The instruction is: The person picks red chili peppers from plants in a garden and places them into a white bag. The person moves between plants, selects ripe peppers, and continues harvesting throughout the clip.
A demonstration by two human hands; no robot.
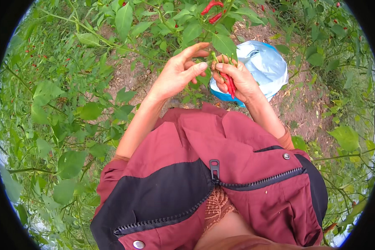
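Several red chili peppers (229, 83) with green stems lie in my right hand (239, 76), their tips pointing down towards me and their stems standing up past the thumb. My left hand (183, 68) is just left of them, fingers apart and holding nothing. Beyond both hands, more red chili peppers (213, 7) hang on a leafy plant (192, 31). A white and blue plastic bag (265, 67) rests on the ground behind my right hand, its lower left part hidden by that hand.
Dense chili plants (50, 103) with small red fruits rise on the left, and others (347, 137) on the right. Bare soil (306, 106) runs between them. A leafy branch (100, 37) reaches across at the upper left. My maroon jacket (181, 140) fills the lower middle.
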